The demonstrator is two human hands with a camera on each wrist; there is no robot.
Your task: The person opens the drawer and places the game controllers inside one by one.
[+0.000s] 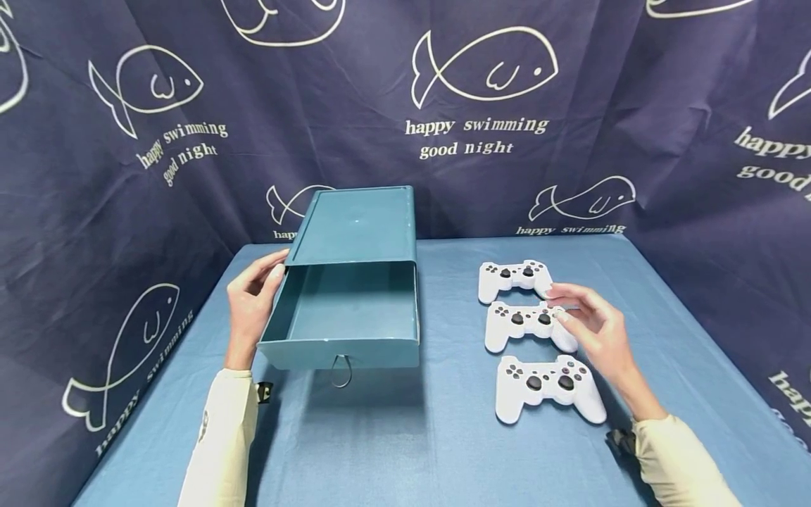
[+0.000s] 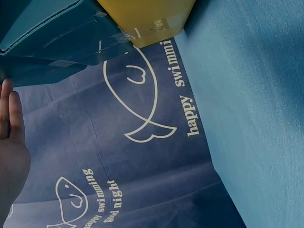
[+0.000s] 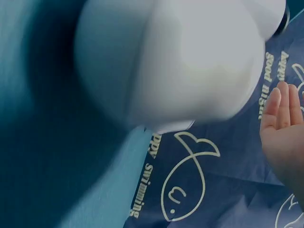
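A teal drawer box stands at the left centre, its drawer pulled out with a bare floor and a ring pull on the front. My left hand touches the left side of the box near the drawer opening; in the left wrist view its fingers look straight against the teal wall. On the right, three white game controllers lie in a column: far, middle and near. My right hand hovers over the right grip of the middle controller, thumb and fingers apart.
A yellow block sits under the teal box in the left wrist view. Blue cloth covers the table. Dark blue fish-print curtains close off the back and both sides.
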